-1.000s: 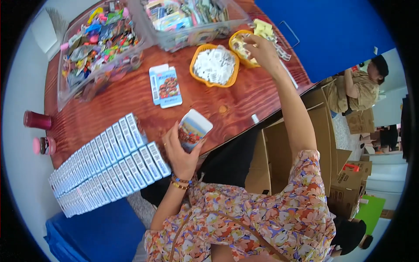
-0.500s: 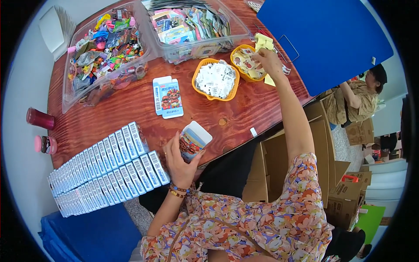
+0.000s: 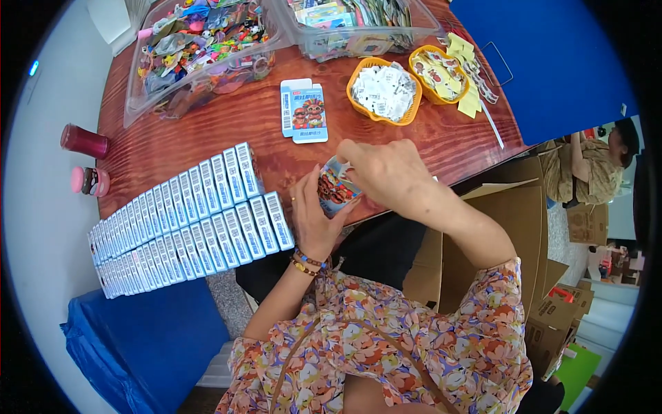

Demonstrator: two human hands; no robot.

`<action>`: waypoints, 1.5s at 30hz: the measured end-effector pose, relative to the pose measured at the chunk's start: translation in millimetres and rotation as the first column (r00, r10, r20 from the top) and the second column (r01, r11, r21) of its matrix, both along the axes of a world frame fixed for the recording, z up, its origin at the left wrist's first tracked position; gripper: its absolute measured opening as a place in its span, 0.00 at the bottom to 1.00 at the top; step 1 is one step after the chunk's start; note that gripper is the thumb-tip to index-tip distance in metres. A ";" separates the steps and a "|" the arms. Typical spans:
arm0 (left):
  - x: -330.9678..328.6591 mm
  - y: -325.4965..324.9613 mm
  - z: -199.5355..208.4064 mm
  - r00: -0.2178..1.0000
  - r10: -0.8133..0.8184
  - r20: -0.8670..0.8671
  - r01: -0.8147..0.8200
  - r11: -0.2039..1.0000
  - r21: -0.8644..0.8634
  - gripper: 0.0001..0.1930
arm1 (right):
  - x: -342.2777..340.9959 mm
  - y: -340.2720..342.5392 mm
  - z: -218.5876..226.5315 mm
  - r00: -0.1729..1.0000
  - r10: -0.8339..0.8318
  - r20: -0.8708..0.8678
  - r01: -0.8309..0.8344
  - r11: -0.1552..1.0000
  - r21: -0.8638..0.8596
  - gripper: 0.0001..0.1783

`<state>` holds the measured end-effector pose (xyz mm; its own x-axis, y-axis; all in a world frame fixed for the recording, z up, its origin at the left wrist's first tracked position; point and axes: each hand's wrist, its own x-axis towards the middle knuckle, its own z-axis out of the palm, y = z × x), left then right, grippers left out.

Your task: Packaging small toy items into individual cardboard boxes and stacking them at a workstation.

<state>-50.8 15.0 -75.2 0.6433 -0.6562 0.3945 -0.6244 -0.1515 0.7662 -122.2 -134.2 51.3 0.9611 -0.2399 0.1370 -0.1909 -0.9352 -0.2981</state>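
Note:
A small blue cardboard box (image 3: 334,189) with cartoon figures on its front is held upright by my left hand (image 3: 314,210), fingers and thumb wrapped round its sides. Over its top is my right hand (image 3: 393,172), fingers curled in at the opening; whatever they pinch is hidden. Beyond them a flattened box (image 3: 307,119) of the same print lies on the red-brown wooden table (image 3: 241,131). To its right stands an orange basket (image 3: 412,110) of small white packets. Beside that, a second yellow-orange basket (image 3: 463,88) holds printed cut-outs and yellow paper slips.
Two rows of upright blue boxes (image 3: 186,214) stand at the left. Behind them are a dark red jar (image 3: 85,140) and a pink-lidded jar (image 3: 91,181). Clear bins of small toys (image 3: 207,52) and flat packets (image 3: 358,41) line the back. Open cartons (image 3: 493,234) sit right, near another person (image 3: 586,162).
My right hand has come from the cut-out basket back to the box in my left hand. The view has shifted, so the table's things appear higher and farther right.

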 end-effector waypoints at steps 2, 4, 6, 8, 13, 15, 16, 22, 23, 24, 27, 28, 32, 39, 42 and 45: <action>1.5 1.4 -0.7 1.000 -0.008 -0.003 0.008 1.000 0.006 0.44 | 2.4 8.7 -13.0 0.997 -0.031 -0.070 0.024 0.994 -0.104 0.10; 2.1 1.8 -2.7 1.000 -0.016 0.007 0.016 1.000 -0.018 0.44 | -2.9 6.6 -13.9 0.987 0.005 -0.159 -0.014 0.998 -0.055 0.09; 3.2 3.8 -5.2 1.000 0.003 0.006 -0.003 1.000 -0.020 0.44 | -12.0 5.5 -3.9 0.985 -0.011 0.170 -0.018 0.986 0.167 0.10; 2.8 4.7 -6.5 1.000 0.022 -0.001 -0.022 0.999 -0.036 0.45 | -29.4 3.4 2.1 0.977 -0.059 0.205 0.002 0.964 0.265 0.12; -6.5 -8.9 -3.2 0.995 0.064 -0.076 -0.066 0.997 -0.030 0.43 | -62.2 29.8 -54.4 0.916 -0.376 0.143 0.259 0.823 0.505 0.17; -12.8 -12.9 -4.7 0.997 0.072 -0.014 -0.072 0.997 -0.016 0.44 | -55.9 37.8 -89.1 0.869 -0.400 0.291 0.143 0.766 0.626 0.25; -14.7 -12.0 -4.6 0.998 0.067 -0.012 -0.067 0.998 -0.009 0.44 | -55.7 36.8 -102.6 0.866 -0.407 0.289 0.147 0.761 0.631 0.25; -14.4 -9.4 -7.1 0.990 -0.103 -0.100 0.085 0.980 -0.178 0.28 | -65.9 3.2 -128.2 0.786 -0.422 0.452 -0.104 0.630 0.769 0.23; -16.3 -8.1 -8.5 0.974 -0.112 -0.198 0.068 0.974 -0.218 0.23 | -68.1 1.6 -130.4 0.784 -0.428 0.449 -0.102 0.625 0.774 0.23; -16.9 -6.8 -10.5 0.973 -0.113 -0.199 0.071 0.975 -0.210 0.23 | -69.8 0.5 -132.5 0.773 -0.389 0.500 -0.140 0.666 0.733 0.23; -12.3 -8.2 -6.3 0.973 -0.103 -0.206 0.065 0.981 -0.185 0.25 | -71.6 -5.9 -136.0 0.761 -0.290 0.580 -0.174 0.770 0.614 0.23; -10.5 -9.0 -2.4 0.991 -0.105 -0.078 0.088 0.977 -0.196 0.25 | -72.7 -6.7 -135.8 0.763 -0.224 0.607 -0.174 0.833 0.526 0.24; -6.5 -2.7 3.9 0.988 -0.135 0.075 0.146 0.976 -0.160 0.27 | -75.2 -4.5 -126.0 0.790 -0.222 0.571 -0.163 0.822 0.545 0.25; -3.2 -6.2 6.7 0.972 -0.236 -0.010 0.228 0.949 -0.220 0.25 | -77.7 -15.7 -120.1 0.816 -0.177 0.550 -0.150 0.854 0.497 0.26; -3.0 -3.3 5.4 0.959 -0.284 0.019 0.281 0.934 -0.222 0.23 | -81.8 -17.8 -112.6 0.795 -0.084 0.601 -0.188 0.908 0.375 0.24; -1.2 -1.0 4.3 0.938 -0.348 -0.011 0.336 0.913 -0.233 0.22 | -89.3 -15.6 -112.5 0.823 -0.052 0.565 -0.219 0.889 0.402 0.21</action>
<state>-52.0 14.1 -70.8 0.4185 -0.7380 0.5293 -0.5667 0.2432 0.7872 -211.5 -149.8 -61.2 0.7723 -0.3260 0.5452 0.2037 -0.6859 -0.6986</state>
